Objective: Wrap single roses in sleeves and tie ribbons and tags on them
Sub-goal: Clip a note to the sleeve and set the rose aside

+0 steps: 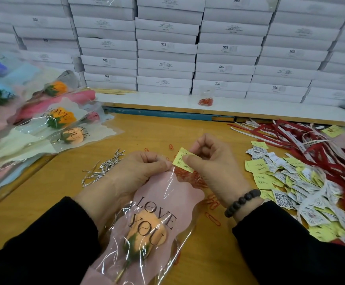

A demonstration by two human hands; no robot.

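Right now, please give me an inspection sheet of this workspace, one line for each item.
Surface: wooden table, in use.
Job's things: sleeved orange rose in front of the person; yellow tag at the sleeve's top edge.
Clutter: red paper clips, silver twist ties, tag pile, red ribbons, finished roses.
Grippers: left hand holds the sleeve top; right hand pinches the tag.
Cables: nothing seen.
Surroundings: stacked white boxes.

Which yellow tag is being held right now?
The yellow tag pinched by the right hand at the pink sleeve top; the other yellow tags lie piled on the right.
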